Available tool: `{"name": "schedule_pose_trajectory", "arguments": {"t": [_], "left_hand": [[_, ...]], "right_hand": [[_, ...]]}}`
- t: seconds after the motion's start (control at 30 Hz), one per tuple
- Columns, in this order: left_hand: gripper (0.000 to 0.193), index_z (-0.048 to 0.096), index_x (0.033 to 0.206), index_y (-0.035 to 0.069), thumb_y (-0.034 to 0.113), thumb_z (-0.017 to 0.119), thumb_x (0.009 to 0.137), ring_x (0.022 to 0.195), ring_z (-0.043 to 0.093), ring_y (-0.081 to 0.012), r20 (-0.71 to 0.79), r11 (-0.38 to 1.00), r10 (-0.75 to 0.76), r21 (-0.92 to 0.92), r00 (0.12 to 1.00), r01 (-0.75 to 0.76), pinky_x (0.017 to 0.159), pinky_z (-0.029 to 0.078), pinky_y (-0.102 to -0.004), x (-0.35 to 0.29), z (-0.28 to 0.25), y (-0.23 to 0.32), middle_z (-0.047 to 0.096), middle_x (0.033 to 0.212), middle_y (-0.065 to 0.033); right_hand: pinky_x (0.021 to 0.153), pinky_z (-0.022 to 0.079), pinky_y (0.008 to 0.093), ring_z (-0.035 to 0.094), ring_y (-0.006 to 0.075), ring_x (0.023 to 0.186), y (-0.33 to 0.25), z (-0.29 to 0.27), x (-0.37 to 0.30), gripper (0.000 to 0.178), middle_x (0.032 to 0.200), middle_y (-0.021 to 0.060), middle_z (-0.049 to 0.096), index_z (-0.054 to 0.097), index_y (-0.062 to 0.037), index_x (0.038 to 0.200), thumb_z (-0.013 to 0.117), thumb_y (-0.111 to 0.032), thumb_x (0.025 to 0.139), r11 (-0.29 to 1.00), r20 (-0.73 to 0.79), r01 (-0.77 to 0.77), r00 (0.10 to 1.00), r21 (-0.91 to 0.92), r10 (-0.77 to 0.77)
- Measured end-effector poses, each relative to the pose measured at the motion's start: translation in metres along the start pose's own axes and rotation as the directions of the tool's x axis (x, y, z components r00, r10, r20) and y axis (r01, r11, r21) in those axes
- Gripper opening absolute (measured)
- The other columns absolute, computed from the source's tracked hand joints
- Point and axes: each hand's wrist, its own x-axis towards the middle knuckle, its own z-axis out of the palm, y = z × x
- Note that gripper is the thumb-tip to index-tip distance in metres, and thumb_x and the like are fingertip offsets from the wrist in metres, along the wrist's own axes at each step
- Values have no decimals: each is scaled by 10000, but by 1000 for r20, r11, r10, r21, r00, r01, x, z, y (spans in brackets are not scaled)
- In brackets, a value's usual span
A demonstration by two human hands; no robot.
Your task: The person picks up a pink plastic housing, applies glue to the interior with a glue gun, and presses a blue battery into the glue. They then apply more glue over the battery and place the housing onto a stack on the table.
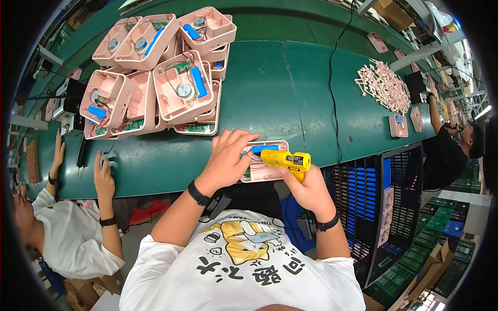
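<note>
A pink plastic housing (pixel 266 173) with a blue battery (pixel 265 148) in it lies at the table's near edge in front of me. My left hand (pixel 227 158) grips its left end, fingers laid over the rim. In my right hand (pixel 309 187) is a yellow glue gun (pixel 285 159), with the fingers closed round its handle. The gun's nozzle points left into the housing, close to the battery. Wires and a round part inside are mostly hidden by the gun and my left hand.
Several pink housings (pixel 182 103) with batteries and speakers are stacked at the far left. A pile of small pink parts (pixel 384 85) lies far right, past a black cable (pixel 333 88). Black crates (pixel 381 207) stand right. Co-workers sit left (pixel 78 233) and right (pixel 448 160).
</note>
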Motion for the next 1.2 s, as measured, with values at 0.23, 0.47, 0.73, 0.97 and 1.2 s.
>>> {"name": "schedule_pose_trajectory", "arguments": {"t": [0.23,0.47,0.73,0.97,1.2], "left_hand": [[550,682,1450,94,105,593,907,1259,572,-303,30,1000,-8,1,1000,8,1107,371,-433,-1,-3,0,668,1358,-94],[512,676,1441,76,118,614,935,1267,585,-326,-8,1000,10,-24,1000,-10,1102,405,-447,0,-5,0,661,1346,-110],[475,654,1412,5,77,617,943,1113,684,-431,22,970,-115,-212,993,117,967,563,-498,0,-1,18,676,1308,-211],[403,654,1356,-26,90,627,971,1218,685,-450,-229,981,-89,-190,969,45,1005,582,-501,150,58,-11,678,1330,-261],[544,526,1521,-11,78,632,995,1281,657,-455,-617,997,6,64,787,43,1011,595,-497,284,74,-29,656,1425,-233]], "right_hand": [[764,578,347,742,225,816,-8,-1,-1,225,980,133,800,753,37,1211,741,-121,1051,997,-40,-1,999,-77,-2],[719,561,336,721,200,765,0,7,9,225,984,122,800,754,27,1212,740,-141,1063,985,-80,151,984,-82,-158],[586,543,298,626,123,619,75,-78,19,284,999,105,772,697,16,1212,636,-254,1149,907,-417,46,897,418,147],[566,544,321,603,138,597,143,-101,60,331,1075,143,748,654,20,1175,592,-305,1175,857,-691,285,715,430,109],[564,542,327,601,142,603,151,-99,59,361,1095,150,751,651,26,1163,597,-331,1172,831,-741,323,654,454,151]]}}
